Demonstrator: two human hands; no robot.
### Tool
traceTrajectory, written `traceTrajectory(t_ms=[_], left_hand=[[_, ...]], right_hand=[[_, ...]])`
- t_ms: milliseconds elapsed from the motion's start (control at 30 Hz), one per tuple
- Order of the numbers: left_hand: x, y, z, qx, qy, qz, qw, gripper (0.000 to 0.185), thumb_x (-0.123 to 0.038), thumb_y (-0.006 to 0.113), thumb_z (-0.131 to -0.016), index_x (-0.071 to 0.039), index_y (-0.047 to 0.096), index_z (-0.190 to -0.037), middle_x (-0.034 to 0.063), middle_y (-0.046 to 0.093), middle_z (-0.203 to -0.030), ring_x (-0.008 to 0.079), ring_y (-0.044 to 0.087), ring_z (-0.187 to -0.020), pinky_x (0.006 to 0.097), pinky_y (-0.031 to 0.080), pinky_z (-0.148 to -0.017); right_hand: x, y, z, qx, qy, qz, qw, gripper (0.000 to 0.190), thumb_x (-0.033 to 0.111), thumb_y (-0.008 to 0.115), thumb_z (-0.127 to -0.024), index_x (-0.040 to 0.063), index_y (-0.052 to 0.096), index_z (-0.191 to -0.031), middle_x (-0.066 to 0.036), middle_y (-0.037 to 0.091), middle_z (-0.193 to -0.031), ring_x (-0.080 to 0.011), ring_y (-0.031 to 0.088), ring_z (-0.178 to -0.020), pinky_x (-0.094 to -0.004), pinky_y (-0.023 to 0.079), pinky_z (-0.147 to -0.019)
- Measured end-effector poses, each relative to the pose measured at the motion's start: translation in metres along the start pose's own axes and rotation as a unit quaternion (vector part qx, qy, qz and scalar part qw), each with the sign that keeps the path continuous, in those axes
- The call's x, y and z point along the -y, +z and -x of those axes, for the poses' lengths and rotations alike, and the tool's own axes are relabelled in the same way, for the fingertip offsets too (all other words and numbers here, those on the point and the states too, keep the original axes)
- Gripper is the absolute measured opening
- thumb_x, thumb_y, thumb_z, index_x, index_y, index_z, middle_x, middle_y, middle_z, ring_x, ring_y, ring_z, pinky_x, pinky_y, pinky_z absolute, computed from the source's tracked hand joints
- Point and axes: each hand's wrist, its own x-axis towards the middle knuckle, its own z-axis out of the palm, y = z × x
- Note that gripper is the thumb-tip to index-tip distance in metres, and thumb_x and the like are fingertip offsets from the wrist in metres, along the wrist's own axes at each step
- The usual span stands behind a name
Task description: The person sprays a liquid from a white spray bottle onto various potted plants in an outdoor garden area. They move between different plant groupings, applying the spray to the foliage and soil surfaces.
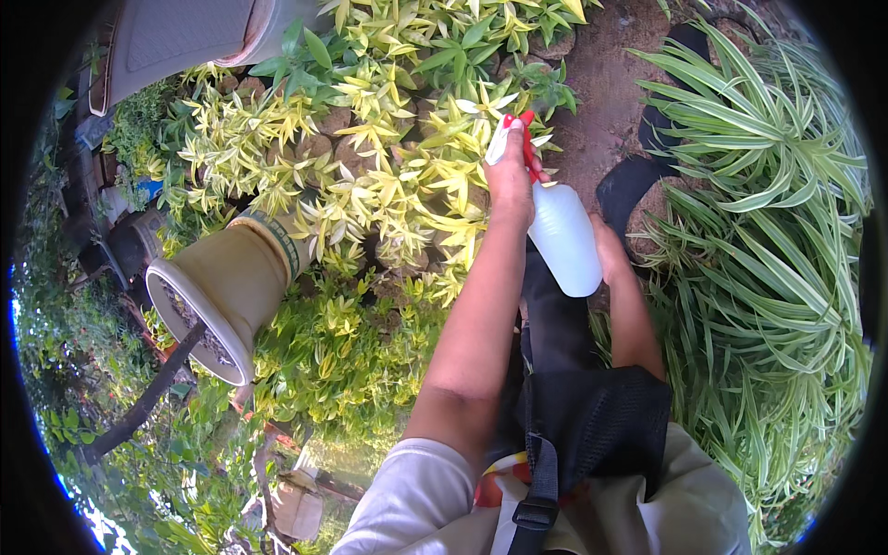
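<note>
A translucent white plastic spray bottle (565,239) slants before me, its base towards my body. My left hand (512,173) is wrapped around its neck, just below the red and white trigger spray head (524,128). At the bottle's right side is my right hand (608,250), against the lower body. Its fingers are mostly hidden behind the bottle. Yellow-green leafy plants (451,180) grow just beyond and to the left of the spray head.
Striped spider plants (777,139) crowd the right side. A brown ground strip (596,90) runs ahead, beside black edging or cloth (631,187). On the left stand a beige planter (236,277) with a woody stem (149,402) and another large pot (187,41). A black strap bag (590,423) hangs at my front.
</note>
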Motion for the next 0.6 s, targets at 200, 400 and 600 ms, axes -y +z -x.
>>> traceTrajectory(t_ms=[200, 400, 600], left_hand=[[-0.069, -0.039, -0.006, 0.000, 0.145, 0.106, 0.984, 0.059, -0.048, 0.058, -0.093, -0.007, 0.051, -0.135, 0.0017, 0.049, -0.077, 0.0133, 0.050, -0.064, 0.0348, 0.049, -0.061], [-0.131, -0.073, 0.008, 0.017, 0.260, 0.128, 0.957, 0.045, -0.052, 0.059, -0.092, -0.007, 0.053, -0.091, 0.0045, 0.051, -0.068, 0.0182, 0.050, -0.062, 0.0368, 0.048, -0.063], [-0.161, -0.099, 0.054, 0.095, 0.363, 0.228, 0.899, 0.064, -0.064, 0.061, -0.086, -0.002, 0.056, -0.101, 0.0088, 0.057, -0.081, 0.0246, 0.056, -0.076, 0.0390, 0.045, -0.076]], right_hand=[[0.080, 0.071, -0.013, 0.070, -0.091, 0.100, 0.988, 0.056, 0.047, 0.046, -0.098, -0.003, 0.067, -0.107, -0.013, 0.069, -0.096, -0.0226, 0.064, -0.083, -0.0369, 0.048, -0.080], [0.132, 0.123, -0.010, 0.112, -0.225, 0.027, 0.968, 0.062, 0.059, 0.040, -0.098, 0.007, 0.068, -0.114, -0.011, 0.068, -0.104, -0.0226, 0.064, -0.092, -0.0376, 0.048, -0.087], [0.119, 0.144, 0.019, 0.258, -0.125, -0.247, 0.926, 0.061, 0.058, 0.047, -0.096, 0.009, 0.054, -0.131, -0.006, 0.063, -0.123, -0.0213, 0.062, -0.108, -0.0380, 0.052, -0.090]])
